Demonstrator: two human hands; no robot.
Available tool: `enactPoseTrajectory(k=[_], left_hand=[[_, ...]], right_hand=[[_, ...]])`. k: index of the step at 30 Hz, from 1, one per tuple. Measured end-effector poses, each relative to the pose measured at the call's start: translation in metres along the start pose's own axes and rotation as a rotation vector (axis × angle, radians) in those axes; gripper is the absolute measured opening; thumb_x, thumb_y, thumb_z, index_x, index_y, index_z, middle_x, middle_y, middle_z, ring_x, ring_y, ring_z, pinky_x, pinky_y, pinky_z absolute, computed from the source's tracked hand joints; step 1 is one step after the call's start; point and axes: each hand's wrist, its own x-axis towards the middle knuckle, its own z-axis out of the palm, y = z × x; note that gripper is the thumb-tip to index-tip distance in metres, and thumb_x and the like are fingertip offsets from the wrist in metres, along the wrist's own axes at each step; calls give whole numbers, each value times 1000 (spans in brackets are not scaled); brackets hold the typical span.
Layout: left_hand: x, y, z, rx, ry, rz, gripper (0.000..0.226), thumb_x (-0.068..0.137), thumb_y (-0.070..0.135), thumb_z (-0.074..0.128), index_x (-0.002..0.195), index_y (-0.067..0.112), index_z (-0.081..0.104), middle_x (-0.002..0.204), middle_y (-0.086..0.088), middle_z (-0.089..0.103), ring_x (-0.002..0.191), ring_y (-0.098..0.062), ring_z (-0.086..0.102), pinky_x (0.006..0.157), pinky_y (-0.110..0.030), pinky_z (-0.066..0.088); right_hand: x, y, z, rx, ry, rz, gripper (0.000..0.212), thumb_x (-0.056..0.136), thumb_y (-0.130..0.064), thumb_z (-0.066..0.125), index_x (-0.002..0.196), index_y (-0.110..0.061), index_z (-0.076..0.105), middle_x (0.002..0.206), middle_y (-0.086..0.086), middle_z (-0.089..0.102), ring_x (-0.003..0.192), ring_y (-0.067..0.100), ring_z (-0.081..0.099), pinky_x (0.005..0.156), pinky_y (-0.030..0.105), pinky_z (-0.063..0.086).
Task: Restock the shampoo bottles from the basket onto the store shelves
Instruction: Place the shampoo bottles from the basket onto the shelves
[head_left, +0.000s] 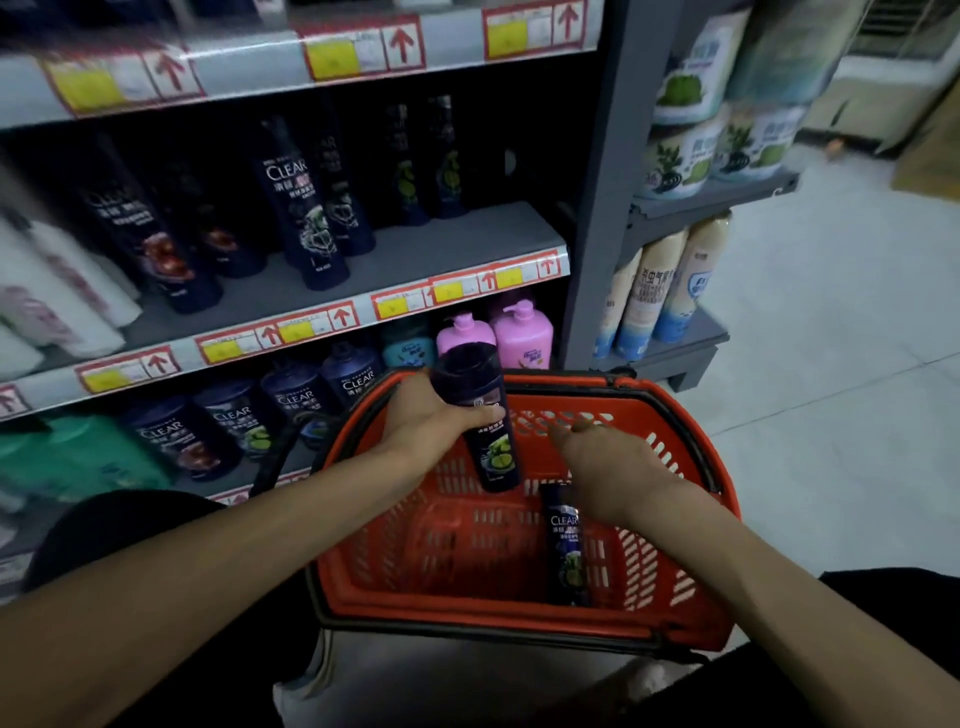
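My left hand (439, 415) grips a dark navy shampoo bottle (485, 431) with a green lime label, held cap-up above the red plastic basket (670, 613). My right hand (608, 467) hovers over the basket with fingers spread and nothing in it. One more dark shampoo bottle (565, 545) lies inside the basket just under my right wrist. The middle shelf (415, 260) holds a row of matching dark bottles (301, 208) with bare grey board at its right end. The lower shelf carries more dark bottles (291, 400).
Pink pump bottles (519, 335) and a teal bottle (410, 345) stand behind the basket. White bottles (52, 296) fill the shelf's left. A grey end rack (670, 208) at the right holds spray cans and tubs. Pale tiled floor (831, 364) lies to the right.
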Motion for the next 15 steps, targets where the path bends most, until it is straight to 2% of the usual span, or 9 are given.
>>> enactPoseTrajectory(k=[4, 6, 7, 8, 11, 12, 15], left_hand=[[-5, 17, -11, -189, 64, 58, 65, 58, 17, 99, 117, 17, 70, 105, 6, 79, 99, -8, 74, 87, -28, 58], [-7, 23, -6, -246, 113, 56, 61, 63, 7, 96, 116, 16, 67, 103, 7, 78, 92, -2, 73, 78, -17, 56], [-6, 23, -3, -262, 122, 50, 58, 65, 6, 95, 114, 17, 67, 102, 7, 78, 90, -1, 73, 76, -16, 55], [-6, 22, 1, -282, 122, 38, 56, 65, 6, 95, 113, 17, 67, 101, 5, 78, 91, -3, 74, 78, -19, 57], [-5, 21, 7, -342, 95, -6, 58, 67, 10, 96, 118, 17, 69, 105, -1, 79, 99, -17, 76, 88, -42, 61], [-6, 23, 8, -359, 90, -14, 57, 68, 11, 95, 118, 18, 70, 105, -1, 79, 99, -18, 76, 88, -43, 61], [-7, 30, 16, -339, 90, -11, 48, 70, 16, 94, 112, 22, 72, 100, 2, 80, 88, -9, 76, 69, -25, 59]], right_hand=[[6, -9, -10, 171, 171, 6, 84, 87, -38, 74, 156, -22, 28, 144, 6, 47, 128, 32, 53, 94, 42, 53], [7, -12, -9, 221, 268, -24, 91, 85, -39, 75, 158, -23, 23, 148, 4, 44, 132, 30, 50, 97, 43, 53], [9, -12, -6, 255, 307, -33, 92, 84, -40, 76, 158, -24, 24, 149, 3, 44, 134, 28, 49, 98, 43, 52], [11, -12, -4, 287, 333, -33, 93, 84, -42, 77, 158, -24, 24, 149, 2, 44, 135, 26, 48, 100, 42, 52], [18, -11, 3, 298, 370, -26, 96, 80, -47, 78, 157, -26, 25, 145, 0, 44, 134, 25, 48, 99, 43, 52], [20, -11, 6, 303, 382, -33, 96, 78, -49, 79, 156, -28, 27, 144, -1, 45, 132, 25, 50, 98, 43, 52], [25, -15, 11, 375, 387, -17, 90, 74, -47, 80, 148, -28, 34, 134, -2, 52, 120, 24, 58, 91, 42, 54]])
